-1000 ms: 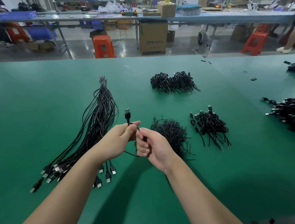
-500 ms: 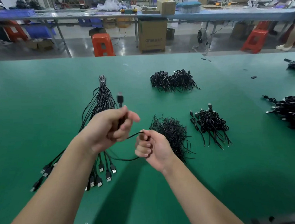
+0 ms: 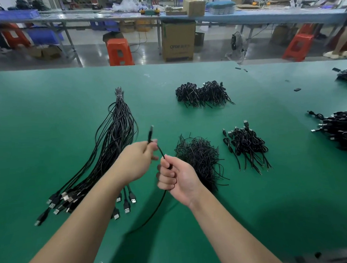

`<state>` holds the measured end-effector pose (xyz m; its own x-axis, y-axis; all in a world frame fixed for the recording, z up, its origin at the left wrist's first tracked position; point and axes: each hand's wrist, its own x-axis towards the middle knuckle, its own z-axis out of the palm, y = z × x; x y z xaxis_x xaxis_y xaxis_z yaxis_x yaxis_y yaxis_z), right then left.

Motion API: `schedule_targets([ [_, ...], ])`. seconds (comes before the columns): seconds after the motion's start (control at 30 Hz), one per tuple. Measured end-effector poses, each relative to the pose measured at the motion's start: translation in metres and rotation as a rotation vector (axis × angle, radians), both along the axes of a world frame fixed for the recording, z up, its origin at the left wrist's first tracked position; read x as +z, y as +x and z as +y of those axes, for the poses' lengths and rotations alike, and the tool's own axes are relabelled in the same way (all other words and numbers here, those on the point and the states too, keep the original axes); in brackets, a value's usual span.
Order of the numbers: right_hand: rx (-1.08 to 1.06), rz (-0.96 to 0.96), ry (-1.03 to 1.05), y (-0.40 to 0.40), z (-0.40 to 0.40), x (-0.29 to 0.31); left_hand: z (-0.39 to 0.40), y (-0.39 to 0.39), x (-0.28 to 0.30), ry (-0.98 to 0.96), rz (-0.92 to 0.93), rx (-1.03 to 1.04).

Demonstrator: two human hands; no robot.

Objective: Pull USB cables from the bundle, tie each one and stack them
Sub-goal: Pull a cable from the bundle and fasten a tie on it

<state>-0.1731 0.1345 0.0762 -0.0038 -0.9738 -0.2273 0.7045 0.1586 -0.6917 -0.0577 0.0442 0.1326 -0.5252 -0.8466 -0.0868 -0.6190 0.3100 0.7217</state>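
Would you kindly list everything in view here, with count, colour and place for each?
table: one, green, fills the foreground
cable bundle: one, black, left of the hands, tied at its far end
cable: one, black, held between both hands, tail trailing toward the near edge
wire pile: one, black, just right of the hands
tied cable piles: at least three, black, right and far centre
stools: three, orange, on the floor beyond the table
cardboard box: one, brown, on the floor under the far bench
left hand: one, pinches the cable near its plug
right hand: one, grips the cable
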Motion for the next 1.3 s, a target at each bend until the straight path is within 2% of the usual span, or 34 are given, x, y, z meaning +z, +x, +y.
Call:
schedule_targets([
  [0.1, 0.045, -0.001, -0.010, 0.007, 0.001, -0.003, -0.002, -0.009, 0.000, 0.322, 0.755, 0.204],
  [0.13, 0.061, 0.016, -0.008, 0.009, 0.001, -0.004, -0.005, -0.010, 0.003, 0.434, 0.946, 0.241],
  [0.17, 0.075, 0.029, -0.002, 0.010, 0.001, -0.006, -0.008, -0.011, 0.006, 0.537, 1.083, 0.267],
  [0.23, 0.086, 0.024, 0.016, 0.012, 0.001, -0.008, -0.011, -0.009, 0.013, 0.713, 1.229, 0.280],
  [0.3, 0.076, -0.040, 0.026, 0.010, 0.000, -0.009, -0.009, -0.006, 0.020, 0.831, 1.226, 0.180],
  [0.33, 0.066, -0.089, 0.026, 0.007, -0.001, -0.009, -0.007, -0.002, 0.022, 0.842, 1.159, 0.088],
  [0.4, 0.048, -0.168, 0.016, 0.001, -0.002, -0.006, -0.004, 0.007, 0.024, 0.738, 0.899, -0.157],
  [0.5, 0.021, -0.128, 0.016, -0.012, -0.003, 0.002, -0.003, 0.021, 0.024, 0.533, 0.367, -0.466],
  [0.6, -0.013, -0.057, 0.034, -0.025, -0.002, 0.009, 0.000, 0.019, 0.021, 0.280, -0.111, -0.453],
  [0.7, 0.009, 0.056, 0.006, -0.027, -0.002, 0.018, 0.001, 0.012, 0.009, -0.002, -0.323, -0.360],
  [0.77, 0.006, 0.096, -0.019, -0.025, -0.002, 0.021, -0.001, 0.009, 0.000, -0.099, -0.281, -0.277],
  [0.8, -0.005, 0.100, -0.029, -0.025, -0.001, 0.022, -0.002, 0.007, -0.003, -0.106, -0.187, -0.212],
  [0.83, -0.016, 0.108, -0.037, -0.024, -0.001, 0.022, -0.002, 0.004, -0.007, -0.064, -0.038, -0.135],
  [0.9, -0.020, 0.154, -0.063, -0.021, 0.000, 0.021, -0.003, -0.002, -0.011, 0.145, 0.346, 0.000],
  [0.97, 0.008, 0.265, -0.068, -0.012, 0.001, 0.017, -0.003, -0.008, -0.012, 0.327, 0.658, 0.098],
  [1.03, 0.023, 0.533, -0.025, 0.001, 0.001, 0.010, -0.001, -0.014, -0.009, 0.463, 0.848, 0.155],
  [1.13, -0.068, 1.091, -0.033, 0.010, 0.003, -0.002, 0.003, -0.018, -0.006, 0.690, 1.010, 0.190],
  [1.3, -0.094, 1.623, -0.077, -0.001, 0.005, 0.000, 0.005, -0.012, -0.008, 0.746, 1.008, 0.143],
])
